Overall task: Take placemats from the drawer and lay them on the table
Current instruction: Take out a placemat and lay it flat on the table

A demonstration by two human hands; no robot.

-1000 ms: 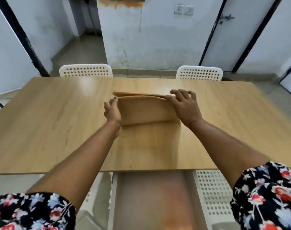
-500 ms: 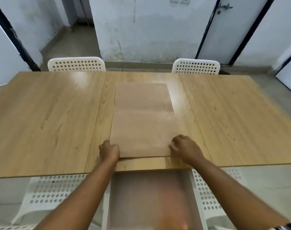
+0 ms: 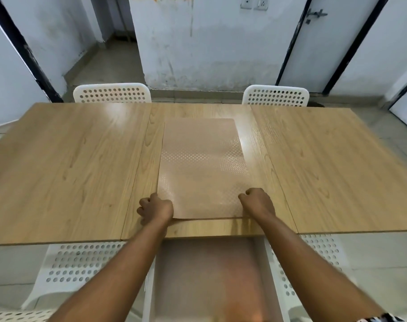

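Note:
A stack of tan, dot-textured placemats (image 3: 201, 168) lies flat on the middle panel of the wooden table (image 3: 70, 170), its long side running away from me. My left hand (image 3: 155, 209) grips the stack's near left corner with curled fingers. My right hand (image 3: 257, 202) grips the near right corner the same way. Thin layered edges show along the near side of the stack. Below the table's front edge, the drawer (image 3: 209, 280) stands pulled out between my forearms, its brownish bottom showing.
Two white perforated chairs (image 3: 112, 92) (image 3: 275, 96) stand at the table's far side. Two more white perforated chairs (image 3: 75, 266) (image 3: 314, 259) sit under the near edge, left and right of the drawer. A wall and doors lie beyond.
The mats were folded or raised in both hands over the far middle of the table; they now lie unfolded flat, and both hands have slid back to the near corners.

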